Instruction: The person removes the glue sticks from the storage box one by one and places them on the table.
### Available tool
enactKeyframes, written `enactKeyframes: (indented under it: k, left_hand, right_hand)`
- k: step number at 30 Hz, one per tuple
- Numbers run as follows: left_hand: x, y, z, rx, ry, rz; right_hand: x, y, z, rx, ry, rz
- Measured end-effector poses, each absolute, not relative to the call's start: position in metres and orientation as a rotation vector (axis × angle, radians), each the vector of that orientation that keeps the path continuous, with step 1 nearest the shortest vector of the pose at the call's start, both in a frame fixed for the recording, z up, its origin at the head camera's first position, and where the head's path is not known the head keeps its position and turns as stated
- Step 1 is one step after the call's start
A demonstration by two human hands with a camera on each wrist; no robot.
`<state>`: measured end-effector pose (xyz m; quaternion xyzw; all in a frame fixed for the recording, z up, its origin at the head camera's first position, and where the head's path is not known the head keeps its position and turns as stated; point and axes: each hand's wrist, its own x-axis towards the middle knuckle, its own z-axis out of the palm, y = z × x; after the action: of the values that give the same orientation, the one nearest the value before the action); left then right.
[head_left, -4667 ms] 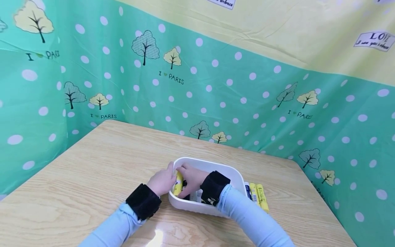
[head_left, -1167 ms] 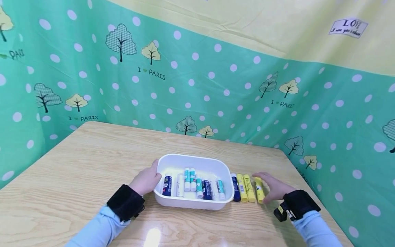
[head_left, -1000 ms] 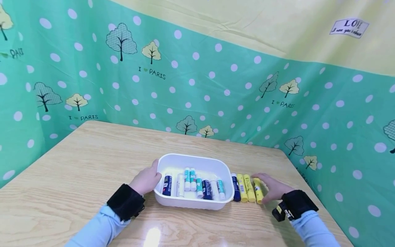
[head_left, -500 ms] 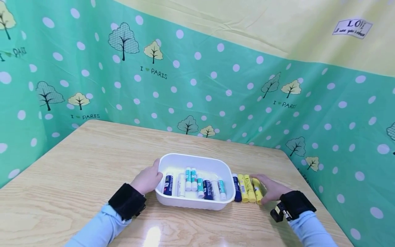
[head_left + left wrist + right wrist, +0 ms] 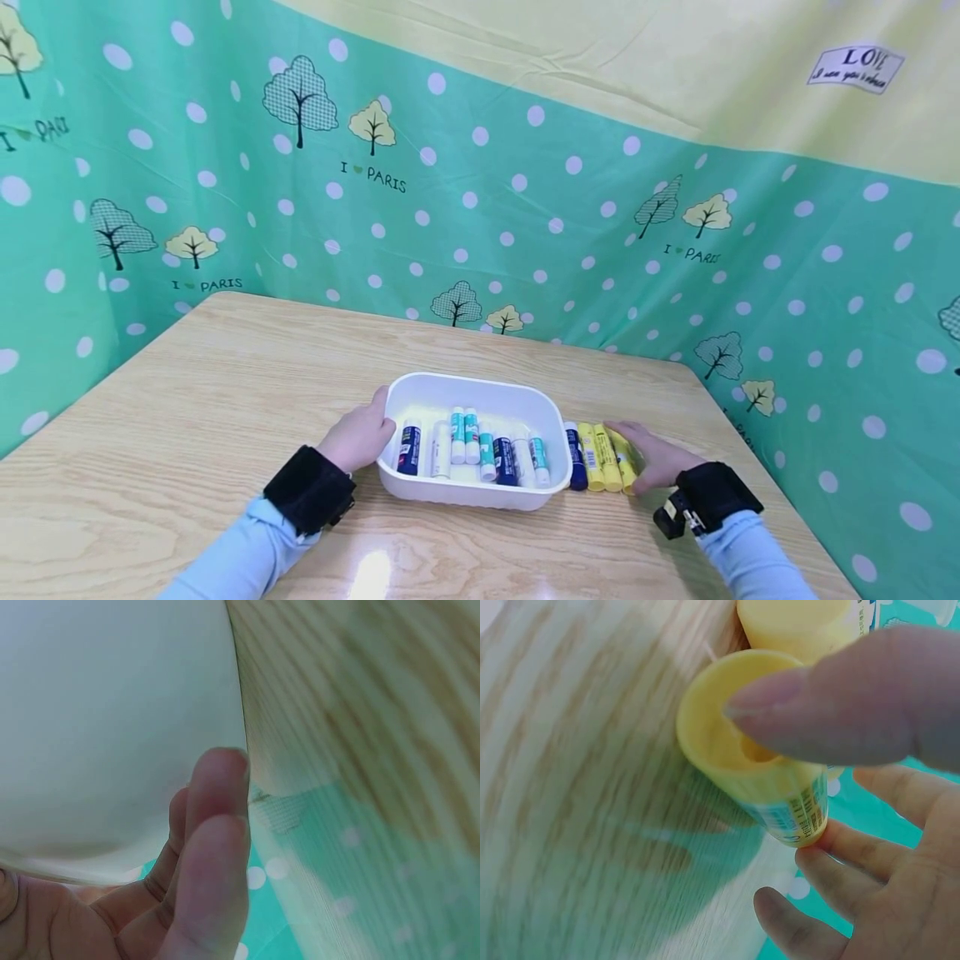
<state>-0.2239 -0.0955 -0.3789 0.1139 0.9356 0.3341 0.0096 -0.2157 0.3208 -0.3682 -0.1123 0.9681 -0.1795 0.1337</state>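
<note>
My left hand (image 5: 358, 435) grips the left end of a white plastic tub (image 5: 468, 498), thumb over the rim and fingers against the outer wall (image 5: 112, 735). To the tub's right, my right hand (image 5: 656, 458) pinches a yellow glue stick (image 5: 624, 460) lying on the table. In the right wrist view its thumb presses the hollow near end of that glue stick (image 5: 795, 802), and fingertips touch the far end. The stick lies beside two more yellow glue sticks (image 5: 600, 458) and a dark blue one (image 5: 576, 457), in a row against the tub.
Inside the tub lie several glue sticks: dark blue (image 5: 409, 448), white (image 5: 440, 450) and teal-and-white (image 5: 464, 437). The wooden table (image 5: 285, 367) reaches back to a green patterned curtain (image 5: 420, 233).
My right hand has gone from inside the tub to the row on the right. There it has slid the yellow glue stick leftward against the others. The left hand still grips the tub.
</note>
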Motion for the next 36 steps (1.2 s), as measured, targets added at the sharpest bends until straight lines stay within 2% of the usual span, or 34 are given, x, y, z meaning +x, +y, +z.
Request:
enactKeyframes:
  k: [36]
  left_hand:
    - [-0.2226, -0.0947, -0.3776, 0.349, 2.91, 1.07]
  right_hand:
    - [-0.2149, 0.3258, -0.3756, -0.303, 2.777, -0.609]
